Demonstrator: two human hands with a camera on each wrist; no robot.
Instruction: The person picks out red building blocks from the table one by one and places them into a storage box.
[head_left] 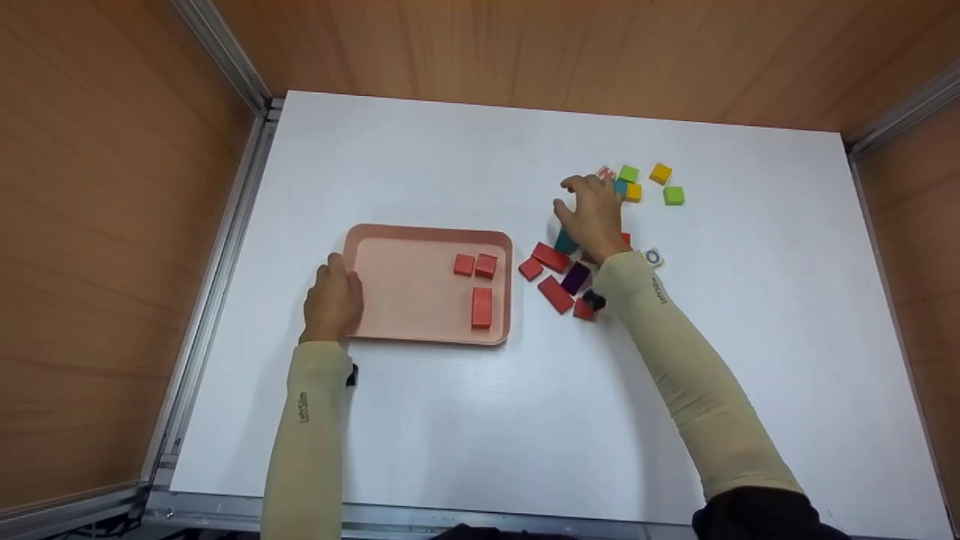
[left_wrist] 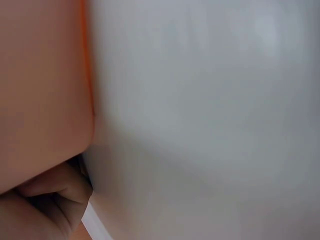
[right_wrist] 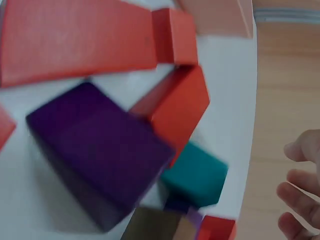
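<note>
My left hand (head_left: 332, 300) grips the left rim of a pink tray (head_left: 401, 300), the thumb over the edge. In the left wrist view, curled fingers (left_wrist: 60, 185) show at the tray's underside. A red rectangular block (head_left: 481, 308) and two small red cubes (head_left: 464, 264) lie at the tray's right side. Above the pile right of the tray is my right hand (head_left: 596, 214), fingers spread and loosely bent, holding nothing. Below it lie a teal block (head_left: 565, 241), a purple block (right_wrist: 100, 145) and several red blocks (head_left: 555, 294). The hand and sleeve hide part of the pile.
Green cubes (head_left: 673, 196), yellow cubes (head_left: 660, 173) and a blue block (head_left: 620, 187) sit beyond the right hand. A white tile with a blue ring (head_left: 653, 257) lies right of the pile. Wooden panels (head_left: 525, 52) stand round the white table (head_left: 480, 420).
</note>
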